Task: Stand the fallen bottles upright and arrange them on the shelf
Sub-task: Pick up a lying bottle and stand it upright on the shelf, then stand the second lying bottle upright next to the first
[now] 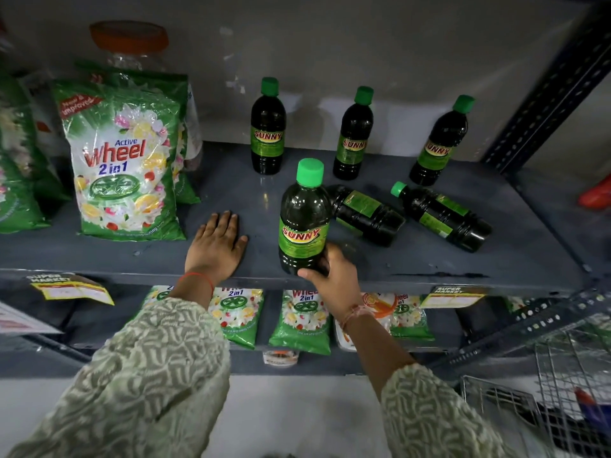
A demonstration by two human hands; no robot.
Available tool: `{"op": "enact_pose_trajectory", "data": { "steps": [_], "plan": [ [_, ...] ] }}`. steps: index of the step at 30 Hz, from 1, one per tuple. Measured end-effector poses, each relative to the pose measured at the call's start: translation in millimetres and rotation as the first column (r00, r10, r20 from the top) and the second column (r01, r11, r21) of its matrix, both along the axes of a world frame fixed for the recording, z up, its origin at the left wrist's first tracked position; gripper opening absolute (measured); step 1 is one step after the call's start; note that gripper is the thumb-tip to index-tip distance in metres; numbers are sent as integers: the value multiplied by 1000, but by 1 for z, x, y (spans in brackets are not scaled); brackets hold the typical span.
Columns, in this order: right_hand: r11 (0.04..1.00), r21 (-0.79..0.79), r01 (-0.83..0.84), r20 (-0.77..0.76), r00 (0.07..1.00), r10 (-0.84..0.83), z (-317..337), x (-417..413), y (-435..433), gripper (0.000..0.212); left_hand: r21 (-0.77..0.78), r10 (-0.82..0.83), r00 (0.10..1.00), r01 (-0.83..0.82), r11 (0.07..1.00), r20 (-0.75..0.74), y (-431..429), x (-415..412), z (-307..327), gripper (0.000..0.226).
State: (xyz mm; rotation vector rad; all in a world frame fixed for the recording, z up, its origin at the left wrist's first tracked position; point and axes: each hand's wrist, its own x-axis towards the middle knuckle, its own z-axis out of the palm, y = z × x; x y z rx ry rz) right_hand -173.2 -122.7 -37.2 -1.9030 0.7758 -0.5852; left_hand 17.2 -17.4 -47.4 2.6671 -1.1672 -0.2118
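While the right hand (330, 276) has its grip clamped around the base of one dark bottle (303, 223), this bottle stands upright at the near edge of the grey shelf (496, 259), with its green cap on top and the "SUNNY" label facing the camera. Just behind it and to the right, two bottles lie on their sides: the nearer fallen bottle (367, 214) is partly hidden by the held one, and the second fallen bottle (441, 216) lies further right with its green cap pointing to the left. At the far side of the shelf three more bottles stand upright, well apart from each other: the far left bottle (268, 127), the far middle bottle (353, 135) and the far right bottle (441, 142).

The left hand (216, 244) rests flat on the shelf, palm down, with the fingers stretched out and holding nothing. To the left of it stands a big green "Active Wheel 2 in 1" detergent bag (127, 160), with a clear jar (132, 44) with an orange lid behind it. On the lower shelf (99, 322) smaller detergent packets (301, 320) lie in a row. A wire basket (562, 391) is at the near right.
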Motion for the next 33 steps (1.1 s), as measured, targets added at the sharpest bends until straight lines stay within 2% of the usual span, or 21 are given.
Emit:
{"op": "enact_pose_trajectory", "data": {
  "steps": [4,6,8,10,11,13,14,15,16,18,19,21,23,25,27,30,33],
  "plan": [
    [992,116,-52,63,997,45,2,-8,5,74,14,-2,1000,2,1000,-27,0,1,2,57],
    [999,-26,25,110,994,-22,12,-15,1,79,20,8,998,-7,1000,-59,-2,1,4,56],
    [939,-324,115,79,992,-95,31,-18,-22,73,14,9,997,-8,1000,-82,-8,-3,5,56],
    [854,-515,68,-114,983,-147,51,-13,-62,83,16,-11,997,13,1000,-71,-15,-11,4,55],
    [857,-515,-6,-274,949,-158,60,-8,-83,95,21,-17,998,18,1000,-55,-18,-15,3,55],
    [909,-389,-150,-587,800,-119,72,3,-116,114,21,-10,1000,11,1000,-19,-21,-18,0,56],
    [924,-324,-202,-689,720,-84,76,7,-126,117,17,-7,1000,7,1000,-3,-21,-19,-1,56],
    [928,-277,-251,-755,654,-49,77,11,-132,114,14,-5,1000,5,1000,8,-21,-18,-2,56],
    [924,-259,-280,-780,626,-29,77,13,-134,104,14,-4,1000,4,1000,16,-21,-18,-2,56],
    [925,-289,-245,-733,678,-50,71,16,-135,77,18,0,1000,0,1000,22,-20,-18,-3,56],
    [925,-326,-194,-680,728,-87,66,16,-136,71,18,3,1000,-4,1000,27,-21,-18,-4,58],
    [896,-441,-50,-515,832,-207,55,22,-134,71,17,8,999,-9,1000,42,-21,-18,-5,59],
    [882,-427,197,-265,906,-331,46,30,-126,74,30,10,999,-11,999,51,-21,-17,-6,57],
    [883,-230,409,-41,902,-429,35,39,-116,80,55,11,999,-13,998,50,-22,-16,-6,57],
    [866,-97,491,109,870,-481,26,44,-105,89,73,6,999,-10,997,48,-22,-16,-6,63],
    [856,-36,516,222,839,-497,11,46,-100,95,76,-1,999,-3,997,52,-21,-16,-5,72],
    [884,23,466,256,852,-456,8,40,-101,78,101,-27,997,18,995,79,-19,-16,-7,78]
  ]
}}
